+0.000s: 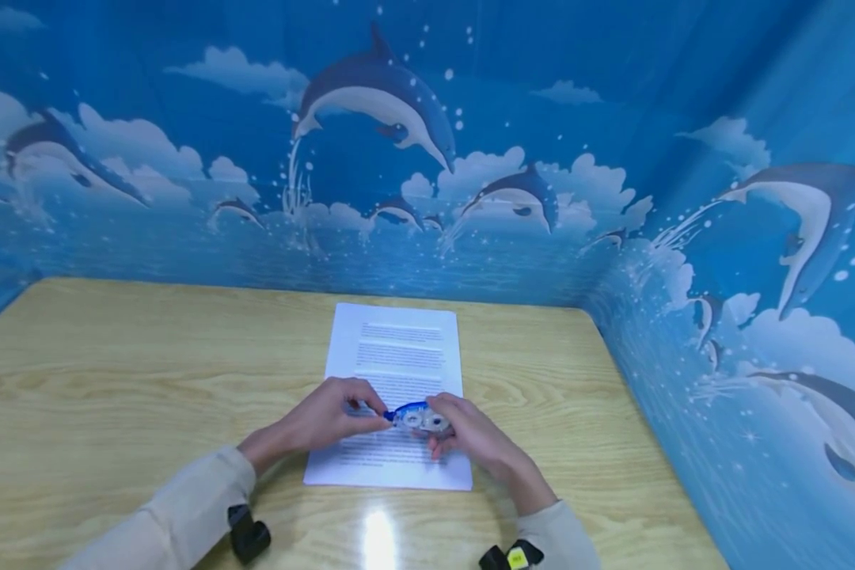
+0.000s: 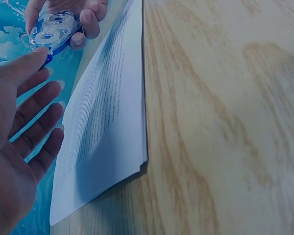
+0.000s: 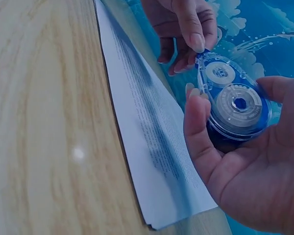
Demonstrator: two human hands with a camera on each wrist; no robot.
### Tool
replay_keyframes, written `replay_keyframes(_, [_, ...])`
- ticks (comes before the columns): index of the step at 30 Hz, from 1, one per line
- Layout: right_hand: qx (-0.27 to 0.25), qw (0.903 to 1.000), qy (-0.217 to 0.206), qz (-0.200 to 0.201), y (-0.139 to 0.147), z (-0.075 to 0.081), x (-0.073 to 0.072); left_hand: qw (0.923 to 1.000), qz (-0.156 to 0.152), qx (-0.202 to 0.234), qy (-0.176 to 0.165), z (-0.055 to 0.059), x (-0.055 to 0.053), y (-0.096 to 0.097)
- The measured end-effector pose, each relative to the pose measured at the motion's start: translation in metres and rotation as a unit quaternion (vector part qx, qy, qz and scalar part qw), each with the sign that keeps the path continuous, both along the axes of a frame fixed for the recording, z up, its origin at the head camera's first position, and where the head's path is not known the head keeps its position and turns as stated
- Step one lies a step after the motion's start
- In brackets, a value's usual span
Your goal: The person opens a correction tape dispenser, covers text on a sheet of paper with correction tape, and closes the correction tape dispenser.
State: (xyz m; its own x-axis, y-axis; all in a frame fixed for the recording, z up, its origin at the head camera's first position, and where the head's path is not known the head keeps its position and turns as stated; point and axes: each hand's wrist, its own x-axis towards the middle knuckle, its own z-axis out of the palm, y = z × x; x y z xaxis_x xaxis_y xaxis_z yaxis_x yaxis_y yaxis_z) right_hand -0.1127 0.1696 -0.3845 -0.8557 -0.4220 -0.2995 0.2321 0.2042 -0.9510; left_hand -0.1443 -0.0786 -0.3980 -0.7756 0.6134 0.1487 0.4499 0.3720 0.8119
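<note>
A blue and clear correction tape dispenser is held above a stack of printed paper. My right hand grips its wide rear end, fingers and thumb around the casing. At the narrow blue tip, my left hand pinches with thumb and forefinger. In the right wrist view, two round reels show through the clear casing of the dispenser. The left wrist view has the other left fingers spread loosely below the dispenser.
The paper lies on a light wood-grain table. A blue curtain with dolphins stands behind the table and along its right side. Black wrist devices sit by both sleeves.
</note>
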Motion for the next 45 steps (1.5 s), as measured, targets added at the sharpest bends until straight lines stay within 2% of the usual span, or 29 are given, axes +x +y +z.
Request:
replay_keyframes(6, [-0.040,0.9987,-0.031,0.002,0.008,-0.002,-0.002,0.9999,-0.012,-0.007,-0.006,0.000,-0.001,0.003])
replay_keyframes(10, [-0.077,0.9958,-0.042,-0.026,0.013,-0.003,-0.004,0.9987,0.000,-0.049,0.011,0.003,-0.002,0.001])
replay_keyframes(13, [-0.075,0.9962,-0.020,-0.039,0.017,-0.004,-0.007,0.9929,0.021,-0.107,0.048,0.004,-0.004,-0.004])
replay_keyframes(16, [-0.042,0.9977,0.026,-0.046,0.019,-0.004,-0.009,0.9820,0.030,-0.160,0.095,0.005,-0.006,-0.009])
replay_keyframes(19, [0.004,0.9950,0.077,-0.064,0.021,-0.002,-0.009,0.9736,0.029,-0.185,0.131,0.004,-0.009,-0.012])
replay_keyframes(23, [0.049,0.9862,0.120,-0.103,0.026,-0.001,-0.011,0.9675,0.021,-0.198,0.156,0.002,-0.012,-0.012])
replay_keyframes(26, [0.067,0.9790,0.135,-0.137,0.032,-0.003,-0.013,0.9641,0.013,-0.205,0.168,0.002,-0.015,-0.009])
replay_keyframes(31, [0.095,0.9611,0.156,-0.208,0.048,-0.008,-0.018,0.9619,-0.007,-0.210,0.175,0.005,-0.019,0.001])
replay_keyframes(39, [0.114,0.9323,0.131,-0.317,0.088,-0.013,-0.024,0.9590,-0.052,-0.213,0.179,0.008,-0.027,0.027])
replay_keyframes(45, [0.100,0.9151,0.111,-0.375,0.120,-0.012,-0.023,0.9553,-0.076,-0.228,0.172,0.009,-0.033,0.048])
